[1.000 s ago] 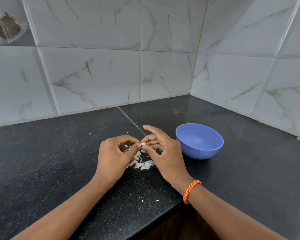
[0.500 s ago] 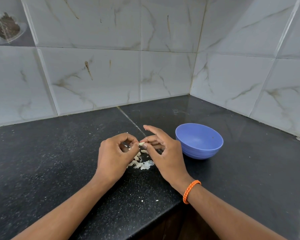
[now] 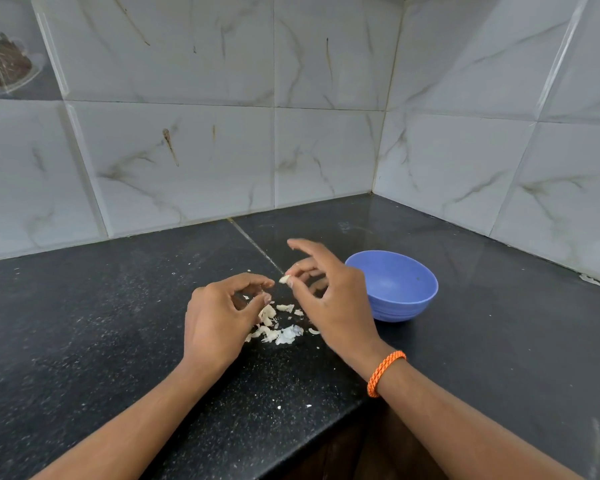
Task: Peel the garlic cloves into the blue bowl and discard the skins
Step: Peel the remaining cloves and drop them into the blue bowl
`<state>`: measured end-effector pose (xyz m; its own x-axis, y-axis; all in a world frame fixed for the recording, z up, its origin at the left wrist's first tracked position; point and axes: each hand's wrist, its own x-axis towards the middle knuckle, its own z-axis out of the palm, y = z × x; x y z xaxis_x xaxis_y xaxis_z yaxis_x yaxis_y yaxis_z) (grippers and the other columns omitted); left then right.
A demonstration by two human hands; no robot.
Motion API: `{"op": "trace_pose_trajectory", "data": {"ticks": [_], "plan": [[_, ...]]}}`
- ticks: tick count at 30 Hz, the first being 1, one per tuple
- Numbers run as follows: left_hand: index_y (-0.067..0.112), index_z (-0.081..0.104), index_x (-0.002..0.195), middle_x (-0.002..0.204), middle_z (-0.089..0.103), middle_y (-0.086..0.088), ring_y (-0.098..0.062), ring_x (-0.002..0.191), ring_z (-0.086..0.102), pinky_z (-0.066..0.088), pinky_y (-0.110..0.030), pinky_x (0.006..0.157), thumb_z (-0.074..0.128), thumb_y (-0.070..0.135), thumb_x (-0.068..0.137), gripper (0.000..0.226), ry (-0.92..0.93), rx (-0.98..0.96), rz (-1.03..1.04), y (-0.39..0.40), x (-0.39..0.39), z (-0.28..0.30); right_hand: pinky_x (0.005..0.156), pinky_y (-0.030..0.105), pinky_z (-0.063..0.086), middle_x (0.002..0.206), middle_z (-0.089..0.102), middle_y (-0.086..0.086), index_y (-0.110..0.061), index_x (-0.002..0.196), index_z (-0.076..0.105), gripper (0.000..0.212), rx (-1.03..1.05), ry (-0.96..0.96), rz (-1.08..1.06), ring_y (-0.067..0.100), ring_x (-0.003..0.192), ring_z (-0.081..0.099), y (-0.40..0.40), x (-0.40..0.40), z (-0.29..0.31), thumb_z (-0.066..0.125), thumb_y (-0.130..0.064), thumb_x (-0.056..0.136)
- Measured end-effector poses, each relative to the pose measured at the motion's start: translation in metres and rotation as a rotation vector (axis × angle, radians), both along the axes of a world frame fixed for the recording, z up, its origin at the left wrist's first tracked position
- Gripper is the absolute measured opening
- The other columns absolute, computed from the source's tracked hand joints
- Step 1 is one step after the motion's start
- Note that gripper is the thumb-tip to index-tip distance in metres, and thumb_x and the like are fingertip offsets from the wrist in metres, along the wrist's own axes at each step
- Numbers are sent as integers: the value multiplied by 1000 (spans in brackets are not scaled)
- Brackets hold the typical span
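Hands work close together over a black tabletop [image 3: 84, 341]. Left hand [image 3: 219, 320] is curled, thumb and forefinger nearly meeting; whether it holds a scrap of skin cannot be told. Beneath and just right of it lies a small heap of pale garlic skins [image 3: 278, 327]. Right hand [image 3: 333, 299], with an orange bracelet [image 3: 383, 372] at the wrist, pinches a garlic clove [image 3: 284, 279] between thumb and a fingertip, forefinger raised. Just beside that hand stands the blue bowl [image 3: 395, 285], upright.

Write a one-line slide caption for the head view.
Right hand pinches a garlic clove beside the blue bowl, above skins on the counter.
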<state>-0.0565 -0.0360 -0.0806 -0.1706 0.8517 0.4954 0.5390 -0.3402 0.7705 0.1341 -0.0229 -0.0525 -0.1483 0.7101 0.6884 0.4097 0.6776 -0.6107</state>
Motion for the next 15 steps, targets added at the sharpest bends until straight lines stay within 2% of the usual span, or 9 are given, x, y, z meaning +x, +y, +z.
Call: {"op": "trace_pose_trajectory", "data": {"ticks": [3,5,7,11,15], "plan": [[42,84,98,78,78,24,3,66,74,65,-42,72,83,28,94,14,11,0,38,1,-1,0,75,25,60,92,76,-14,-27,136,68,46,25,-61,-92,8,85,71,10,18,30,76,-9,94],[41,85,101,78,77,25,5,62,70,61,-34,64,82,28,96,14,44,14,66,-1,0,2,77,26,59,89,75,-15,-29,131,70,43,1,-134,-179,5,82,70,19,36,46,74,-9,93],[41,85,104,79,77,27,3,57,68,55,-30,57,81,28,97,15,80,26,97,-3,1,3,77,32,59,84,75,-18,-32,125,71,40,-32,-204,-280,4,79,69,28,53,54,72,-11,90],[40,85,102,82,77,28,3,64,70,60,-32,63,82,30,95,13,121,23,141,-3,0,3,76,40,60,76,74,-19,-34,119,72,43,-123,-312,-431,14,86,67,38,76,58,65,-7,86],[38,85,97,76,76,26,2,68,72,64,-36,68,85,28,92,11,102,18,135,-3,-1,5,76,37,58,70,73,-15,-29,116,72,42,-198,-405,-471,12,87,66,40,86,55,61,-2,85]]}}
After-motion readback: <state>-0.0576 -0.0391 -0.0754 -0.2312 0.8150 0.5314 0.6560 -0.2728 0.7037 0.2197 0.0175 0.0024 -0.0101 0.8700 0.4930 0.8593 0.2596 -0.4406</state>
